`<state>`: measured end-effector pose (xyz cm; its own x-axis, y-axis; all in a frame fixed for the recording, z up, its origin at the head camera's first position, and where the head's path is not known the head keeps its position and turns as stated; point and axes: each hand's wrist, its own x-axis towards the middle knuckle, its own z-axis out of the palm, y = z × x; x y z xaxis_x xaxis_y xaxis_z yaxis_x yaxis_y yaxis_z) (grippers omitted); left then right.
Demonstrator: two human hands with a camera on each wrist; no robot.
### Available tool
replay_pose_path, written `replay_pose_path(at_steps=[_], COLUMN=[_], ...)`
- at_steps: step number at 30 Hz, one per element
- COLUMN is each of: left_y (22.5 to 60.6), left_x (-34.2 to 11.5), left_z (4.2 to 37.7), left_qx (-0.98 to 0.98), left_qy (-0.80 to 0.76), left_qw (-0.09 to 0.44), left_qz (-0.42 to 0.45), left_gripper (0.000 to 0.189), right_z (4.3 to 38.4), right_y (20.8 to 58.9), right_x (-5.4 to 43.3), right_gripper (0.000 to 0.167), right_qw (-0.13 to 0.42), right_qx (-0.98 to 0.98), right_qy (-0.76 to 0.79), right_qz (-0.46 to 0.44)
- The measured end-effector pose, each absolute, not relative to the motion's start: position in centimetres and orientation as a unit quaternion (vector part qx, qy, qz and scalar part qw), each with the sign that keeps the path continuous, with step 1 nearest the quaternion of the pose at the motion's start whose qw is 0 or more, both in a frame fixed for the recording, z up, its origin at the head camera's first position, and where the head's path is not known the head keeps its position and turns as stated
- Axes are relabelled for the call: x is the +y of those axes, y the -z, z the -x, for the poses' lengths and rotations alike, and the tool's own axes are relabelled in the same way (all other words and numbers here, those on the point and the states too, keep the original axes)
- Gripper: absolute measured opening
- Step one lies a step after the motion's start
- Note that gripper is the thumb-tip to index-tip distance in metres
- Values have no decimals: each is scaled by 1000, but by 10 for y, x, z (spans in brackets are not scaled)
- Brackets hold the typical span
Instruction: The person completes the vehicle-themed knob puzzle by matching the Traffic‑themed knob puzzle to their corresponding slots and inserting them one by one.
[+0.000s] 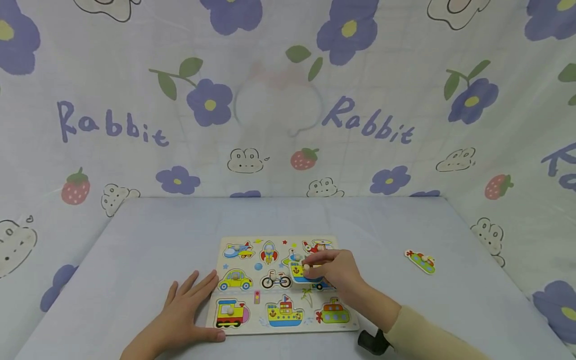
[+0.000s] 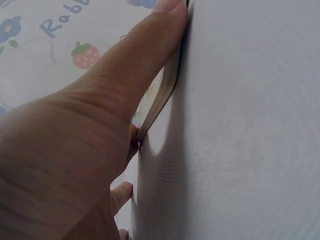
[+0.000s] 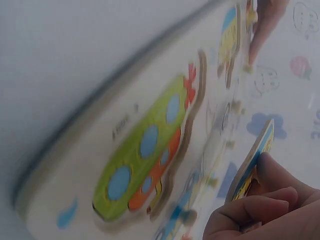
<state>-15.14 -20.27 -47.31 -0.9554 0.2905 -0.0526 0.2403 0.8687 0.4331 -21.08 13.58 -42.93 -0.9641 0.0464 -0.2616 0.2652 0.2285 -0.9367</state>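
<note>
A wooden knob puzzle board (image 1: 315, 327) with vehicle pictures lies on the table. My right hand (image 1: 339, 272) pinches a ship puzzle piece (image 1: 297, 274) by its knob, raised above the right-middle of the board. In the right wrist view the ship piece's thin edge (image 3: 255, 152) shows beside the fingers. My left hand (image 1: 184, 310) rests at the board's left side, fingers spread and thumb along the near left corner. Recesses with a printed ship (image 1: 285, 312) and a printed submarine (image 1: 334, 312) show in the front row.
A submarine puzzle piece (image 1: 420, 262) lies on the table to the right of the board. Knobbed pieces such as the train (image 1: 230, 314), car (image 1: 235, 280) and bicycle (image 1: 276, 280) sit in the board. A black object (image 1: 373, 343) is beside the right sleeve. A patterned curtain (image 1: 279, 120) hangs behind.
</note>
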Motion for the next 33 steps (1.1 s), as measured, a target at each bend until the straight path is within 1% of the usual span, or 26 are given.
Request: replay_pose_path(at_steps=[12, 17, 24, 33], left_y=[473, 470, 469, 471], left_x=[-203, -203, -204, -205], left_z=[150, 150, 149, 149], left_qx=[965, 965, 963, 963], left_qy=[-216, -215, -216, -218], left_qw=[60, 55, 50, 49], left_qz=[-136, -143, -151, -153], left_gripper=[123, 122, 122, 122], right_z=[183, 177, 171, 165], right_y=[442, 448, 449, 449], right_x=[121, 117, 107, 98], right_gripper=[22, 24, 22, 21], right_qw=[162, 170, 197, 190], right_qx=[773, 782, 774, 789], right_qy=[610, 599, 600, 584], right_qz=[-59, -41, -36, -26])
